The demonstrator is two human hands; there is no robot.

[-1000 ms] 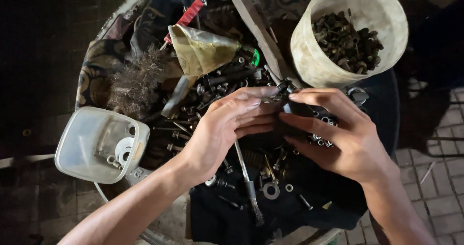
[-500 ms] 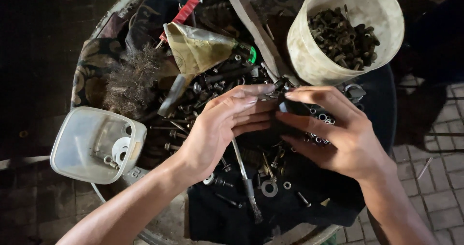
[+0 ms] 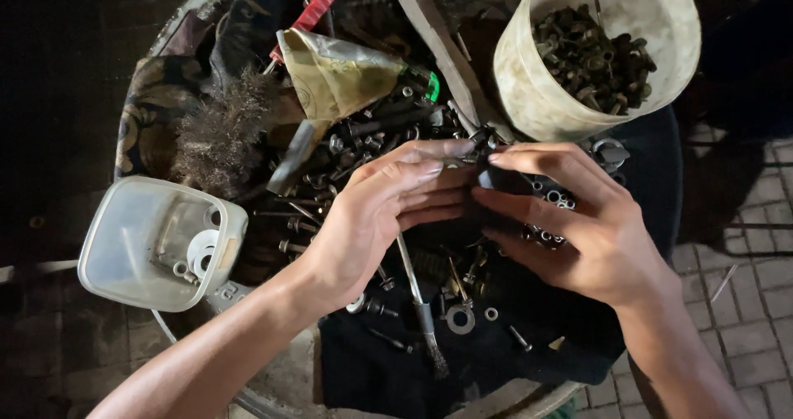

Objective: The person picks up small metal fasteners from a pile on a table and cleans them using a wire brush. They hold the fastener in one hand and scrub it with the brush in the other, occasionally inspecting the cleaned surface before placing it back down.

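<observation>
Dark small metal part point(image 3: 487, 156) pinched between fingertips of left hand point(image 3: 376, 221) and right hand point(image 3: 578, 229), both narrowed on it, above bolt heap point(image 3: 372, 142) on cloth-covered desk point(image 3: 273, 378), right beside cream bucket point(image 3: 537, 97).

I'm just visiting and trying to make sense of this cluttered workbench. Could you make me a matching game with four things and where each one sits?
Things:
1. bucket
2. clear tub
3. wire brush
4. large washer

Places:
A. far left edge, holding washers
B. on the dark cloth, below the hands
C. top right, full of bolts
D. upper left, above the tub

Pairs: 1-C, 2-A, 3-D, 4-B
</observation>
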